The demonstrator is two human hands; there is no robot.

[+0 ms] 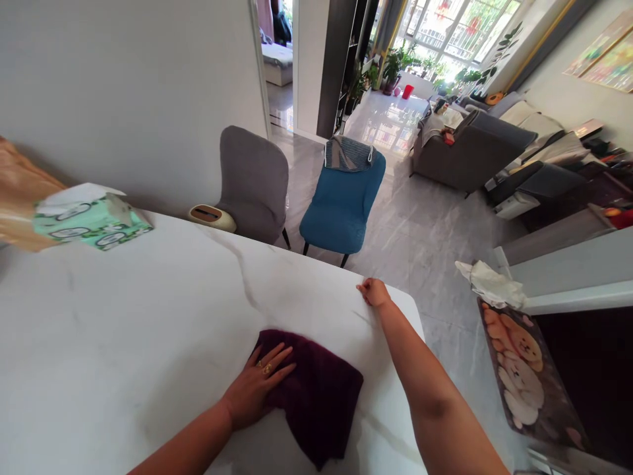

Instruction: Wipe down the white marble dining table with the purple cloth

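A dark purple cloth [321, 396] lies bunched on the white marble table [148, 316] near its front right part. My left hand [257, 386] rests flat on the cloth's left side, fingers stretched out, a ring on one finger. My right hand [373, 292] is further out at the table's far right edge, its fingers curled against the edge with nothing seen in them.
A green tissue pack [91, 221] and a brown paper bag [17, 198] sit at the table's far left. A grey chair [254, 181] and a blue chair [343, 201] stand beyond the table. A patterned mat [524, 369] lies on the floor at right.
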